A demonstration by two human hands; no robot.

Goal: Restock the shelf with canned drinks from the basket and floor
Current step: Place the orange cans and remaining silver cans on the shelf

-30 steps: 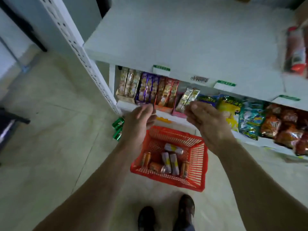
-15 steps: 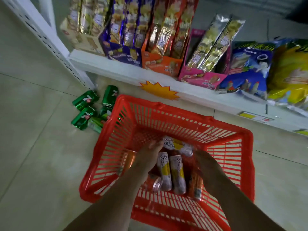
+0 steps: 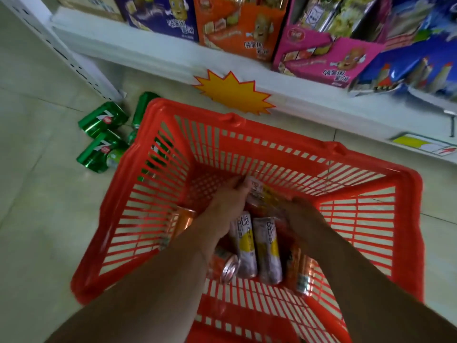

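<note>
Aluminium, rigid and probably slippery, the slim white-and-yellow cans [image 3: 256, 246] lay in the red basket [image 3: 405, 219]; best gripped around the body. Both the left hand [image 3: 223, 206] and right hand [image 3: 305, 215] reached among them, finger closure indiscernible.

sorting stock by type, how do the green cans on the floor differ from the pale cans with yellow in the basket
The green cans lie on the floor tiles, outside the red basket by its left wall; the pale cans lie inside it.
The green cans are shorter and stouter; the pale cans are slimmer and longer.
The green cans point various ways; the pale cans lie side by side.
Both kinds lie on their sides.
</note>
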